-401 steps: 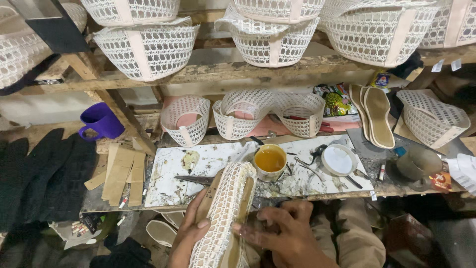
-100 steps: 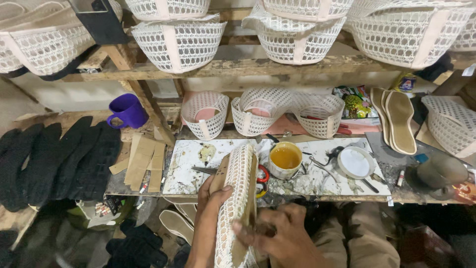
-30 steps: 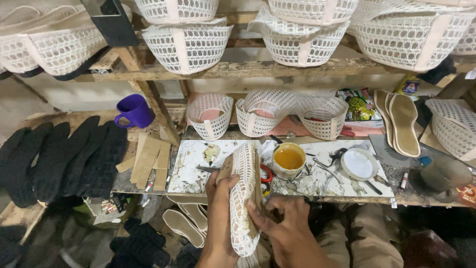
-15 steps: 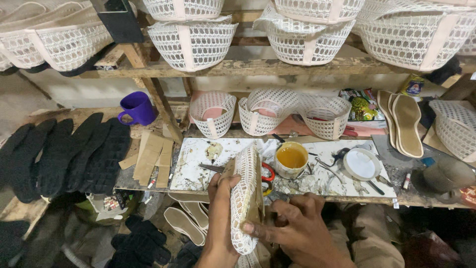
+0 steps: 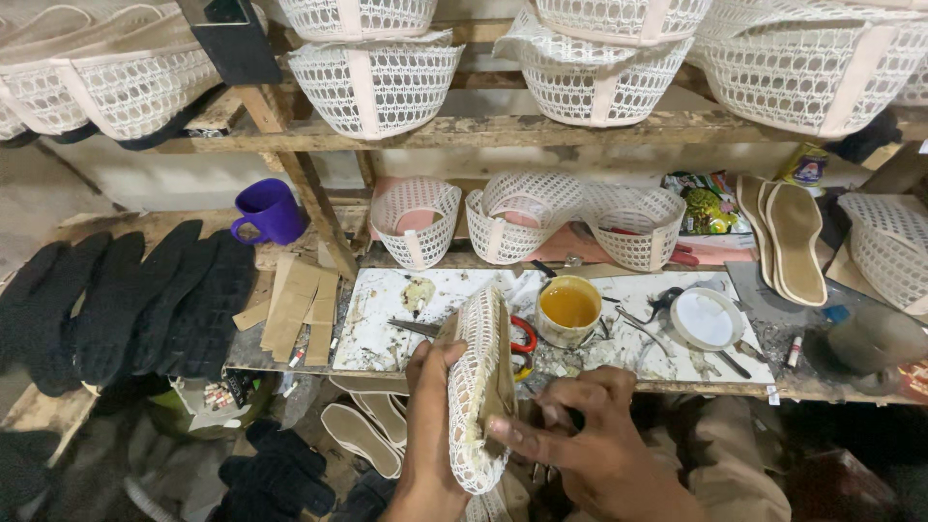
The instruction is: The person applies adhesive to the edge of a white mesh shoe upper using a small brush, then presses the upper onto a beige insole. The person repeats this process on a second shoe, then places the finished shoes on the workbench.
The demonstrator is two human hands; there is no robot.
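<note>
A white mesh shoe upper (image 5: 477, 387) stretched over a form stands on edge in front of me, its tan sole side facing right. My left hand (image 5: 425, 416) grips it from the left side. My right hand (image 5: 580, 435) presses its thumb and fingers against the tan sole edge near the lower part. Just beyond, on the stained white work board (image 5: 387, 314), stand a tin of yellow glue (image 5: 568, 309) and red-handled scissors (image 5: 523, 338).
A round white lid (image 5: 708, 319) and small tools lie right of the tin. White mesh uppers (image 5: 522, 217) fill the shelves behind. A purple mug (image 5: 266, 211), black soles (image 5: 135, 300), cardboard pieces (image 5: 298, 309) sit left; tan insoles (image 5: 793, 237) right, pale insoles (image 5: 362, 435) below.
Both hands have kept hold of the shoe, turning it from flat to standing on edge. My right hand has shifted along the sole edge. The view drifted slightly.
</note>
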